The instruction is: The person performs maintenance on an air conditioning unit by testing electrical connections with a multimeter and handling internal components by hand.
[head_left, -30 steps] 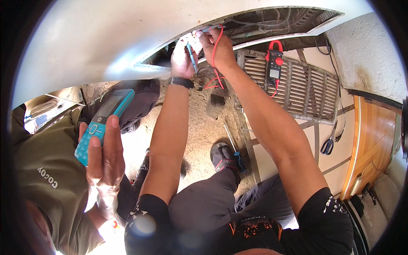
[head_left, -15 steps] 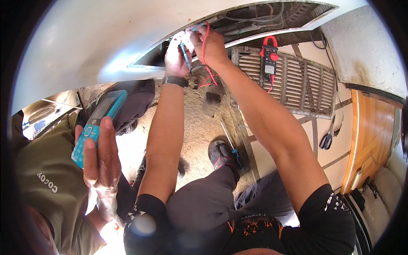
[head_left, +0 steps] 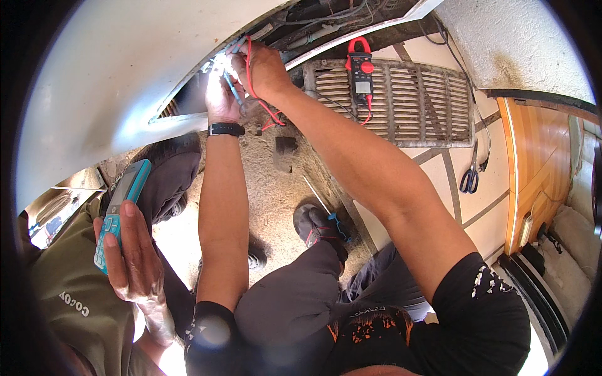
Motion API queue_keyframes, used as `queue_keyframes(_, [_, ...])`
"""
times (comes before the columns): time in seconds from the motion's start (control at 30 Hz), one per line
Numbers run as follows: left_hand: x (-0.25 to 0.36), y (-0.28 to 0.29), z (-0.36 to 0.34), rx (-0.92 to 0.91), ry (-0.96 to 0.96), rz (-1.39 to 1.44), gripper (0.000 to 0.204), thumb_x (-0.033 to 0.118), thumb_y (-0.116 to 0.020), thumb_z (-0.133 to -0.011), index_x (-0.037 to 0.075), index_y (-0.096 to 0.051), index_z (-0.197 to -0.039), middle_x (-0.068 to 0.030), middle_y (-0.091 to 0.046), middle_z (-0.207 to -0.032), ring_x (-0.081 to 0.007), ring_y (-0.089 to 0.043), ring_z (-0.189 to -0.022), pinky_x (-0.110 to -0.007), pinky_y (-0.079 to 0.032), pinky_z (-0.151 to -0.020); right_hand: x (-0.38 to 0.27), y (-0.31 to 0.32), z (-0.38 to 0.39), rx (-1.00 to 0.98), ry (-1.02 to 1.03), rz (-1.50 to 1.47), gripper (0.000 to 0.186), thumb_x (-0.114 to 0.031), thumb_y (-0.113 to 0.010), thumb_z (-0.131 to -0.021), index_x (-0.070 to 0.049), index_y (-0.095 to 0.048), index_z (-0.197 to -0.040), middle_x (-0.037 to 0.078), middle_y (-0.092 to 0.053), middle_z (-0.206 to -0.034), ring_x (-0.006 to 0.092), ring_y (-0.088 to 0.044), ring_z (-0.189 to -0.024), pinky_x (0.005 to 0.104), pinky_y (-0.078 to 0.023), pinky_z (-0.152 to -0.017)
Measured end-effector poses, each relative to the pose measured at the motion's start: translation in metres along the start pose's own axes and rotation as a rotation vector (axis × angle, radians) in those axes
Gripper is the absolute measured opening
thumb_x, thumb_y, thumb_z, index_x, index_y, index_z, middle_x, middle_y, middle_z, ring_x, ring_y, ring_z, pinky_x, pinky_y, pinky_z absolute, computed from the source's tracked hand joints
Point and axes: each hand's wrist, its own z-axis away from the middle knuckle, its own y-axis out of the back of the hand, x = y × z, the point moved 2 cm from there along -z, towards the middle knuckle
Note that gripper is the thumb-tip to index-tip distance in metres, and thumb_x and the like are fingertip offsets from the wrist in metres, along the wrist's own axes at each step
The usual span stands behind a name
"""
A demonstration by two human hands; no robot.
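Both of my hands reach into the low opening of a white appliance panel (head_left: 100, 56). My left hand (head_left: 221, 100), a black watch (head_left: 226, 129) at its wrist, is closed around a thin blue test probe (head_left: 233, 88). Close beside it, my right hand (head_left: 266, 70) grips another bluish test probe (head_left: 238, 45), from which a red lead (head_left: 249, 72) loops down. Bright glare hides the fingertips and the probe tips. To the right, a red and black clamp meter (head_left: 361, 74) lies on a slatted metal grille (head_left: 414, 100), a red plug at its lower end.
At the left, a co-worker's hand (head_left: 135, 257) holds a turquoise phone (head_left: 116, 219). A screwdriver (head_left: 326, 203) lies by my shoe (head_left: 311, 222). Scissors (head_left: 470, 175) and a dark cord (head_left: 467, 75) are on the tiles, near a wooden panel (head_left: 539, 182). Cables (head_left: 326, 22) run inside the opening.
My view has shifted, so the panel, grille and meter appear farther left. Both hands stay together at the opening with the probes. The co-worker's phone is turned more edge-on.
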Motion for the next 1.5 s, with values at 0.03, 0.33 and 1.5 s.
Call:
queue_keyframes(0.03, [-0.001, -0.012, 0.004, -0.02, 0.01, 0.006, 0.033, 0.025, -0.053, -0.102, 0.003, -0.059, -0.125, -0.0073, -0.069, -0.113, -0.0164, -0.067, -0.097, -0.032, -0.055, -0.087, 0.004, 0.001, 0.001, 0.017, 0.008, -0.007, 0.02, -0.017, -0.062, -0.089, -0.007, -0.068, -0.104, 0.022, -0.068, -0.095, 0.0377, -0.068, -0.085, 0.0434, -0.055, -0.076])
queue_keyframes(0.33, [0.006, -0.026, 0.015, -0.041, -0.007, -0.002, 0.039, 0.027, -0.05, -0.102, 0.0, -0.057, -0.13, -0.0101, -0.068, -0.117, -0.0191, -0.066, -0.104, -0.033, -0.054, -0.092, 0.002, 0.0, 0.001, -0.006, -0.027, -0.031, 0.021, -0.019, -0.061, -0.089, -0.006, -0.068, -0.104, 0.023, -0.068, -0.097, 0.0393, -0.068, -0.086, 0.0444, -0.055, -0.078])
queue_keyframes(1.5, [0.009, -0.037, 0.022, 0.032, 0.033, -0.061, 0.041, 0.028, -0.049, -0.103, 0.002, -0.055, -0.135, -0.009, -0.062, -0.131, -0.0219, -0.058, -0.12, -0.038, -0.046, -0.104, -0.003, 0.0, 0.002, 0.022, 0.076, 0.008, 0.02, -0.016, -0.061, -0.088, 0.0, -0.065, -0.099, 0.024, -0.067, -0.093, 0.0428, -0.066, -0.088, 0.0477, -0.054, -0.077])
